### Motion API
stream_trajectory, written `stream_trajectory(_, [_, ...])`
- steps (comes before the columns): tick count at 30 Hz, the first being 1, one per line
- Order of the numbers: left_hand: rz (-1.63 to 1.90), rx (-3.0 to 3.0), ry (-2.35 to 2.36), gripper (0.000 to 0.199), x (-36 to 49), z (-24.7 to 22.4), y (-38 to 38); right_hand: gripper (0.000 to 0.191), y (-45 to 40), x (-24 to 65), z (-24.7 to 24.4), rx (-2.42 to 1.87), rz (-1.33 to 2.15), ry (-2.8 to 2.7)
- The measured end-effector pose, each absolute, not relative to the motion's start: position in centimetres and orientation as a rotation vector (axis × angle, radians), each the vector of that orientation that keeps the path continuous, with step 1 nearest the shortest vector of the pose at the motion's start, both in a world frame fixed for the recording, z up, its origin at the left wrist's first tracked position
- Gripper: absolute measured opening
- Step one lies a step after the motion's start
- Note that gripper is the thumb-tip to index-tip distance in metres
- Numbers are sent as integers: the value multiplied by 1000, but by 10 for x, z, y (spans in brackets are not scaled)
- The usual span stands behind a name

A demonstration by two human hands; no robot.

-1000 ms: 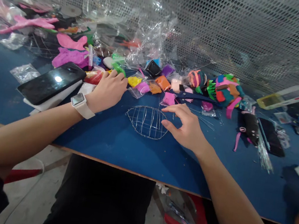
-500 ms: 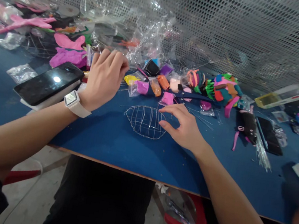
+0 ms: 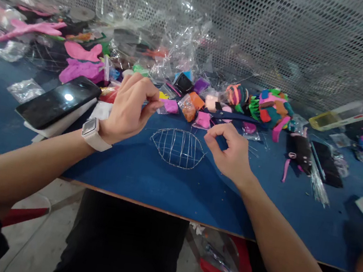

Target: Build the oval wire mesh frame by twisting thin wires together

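leaf-shaped silver wire mesh frame (image 3: 178, 149): mid-picture, on blue table (image 3: 135, 172); long axis left to right. right hand (image 3: 230, 152): nearer, thumb and forefinger tips together just above the frame's right tip. left hand (image 3: 130, 108): upper left, fingers pinched. contents of either pinch: cannot tell. lettering: none legible.

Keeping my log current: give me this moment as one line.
left hand: fingers curled near small coloured packets, hold unclear | right hand: fingers curled beside wire frame, hold unclear | wire frame: on blue table

Clay packets (image 3: 196, 100) and wires (image 3: 319, 186) suggest a craft workshop
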State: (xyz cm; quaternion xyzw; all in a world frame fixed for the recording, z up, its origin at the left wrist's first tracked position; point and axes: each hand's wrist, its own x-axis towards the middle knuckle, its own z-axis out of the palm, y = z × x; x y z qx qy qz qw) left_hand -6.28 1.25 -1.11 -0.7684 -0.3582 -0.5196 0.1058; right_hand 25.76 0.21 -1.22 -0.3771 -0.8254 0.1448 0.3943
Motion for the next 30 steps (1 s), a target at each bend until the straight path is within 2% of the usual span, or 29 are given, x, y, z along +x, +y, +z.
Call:
stream_trajectory(3, [-1810, -2101, -780, 34, -63, -13, 21, 29, 4, 257, -14, -887, 315, -2081])
stream_trajectory(6, [-2120, -2026, -896, 27, -61, -5, 22, 10, 4, 257, -16, -898, 210, -2056])
stream_trajectory(7, [-2203, -2041, -844, 25, -59, -2, 22, 11, 4, 258, -16, -901, 167, -2054])
stream_trajectory(12, [-2390, -2051, -787, 28, -50, 2, 23, 59, 6, 264, -9, -871, -125, -2075])
stream_trajectory(15, [-2409, -2073, -786, 32, -44, -2, 25, 72, 8, 268, -5, -887, -228, -2119])
stream_trajectory(17, [-2420, -2133, -761, 34, -41, -5, 25, 65, 8, 268, -5, -906, -216, -2173])
stream_trajectory(19, [-2420, -2249, -781, 33, -40, -6, 22, 49, 7, 268, -7, -924, -158, -2240])
stream_trajectory(21, [-2361, -2384, -936, 31, -40, -6, 14, 37, 5, 269, -8, -935, -55, -2316])
stream_trajectory(23, [-2243, -2536, -1065, 29, -40, -5, 5, 34, 4, 270, -7, -922, 54, -2374])
stream_trajectory(27, [-1789, -2851, -1320, 19, -44, -3, -5, 28, 5, 274, 1, -950, 180, -2349])
stream_trajectory(30, [-1428, -3038, -1301, 13, -46, -1, -4, 28, 10, 279, 7, -964, 227, -2324])
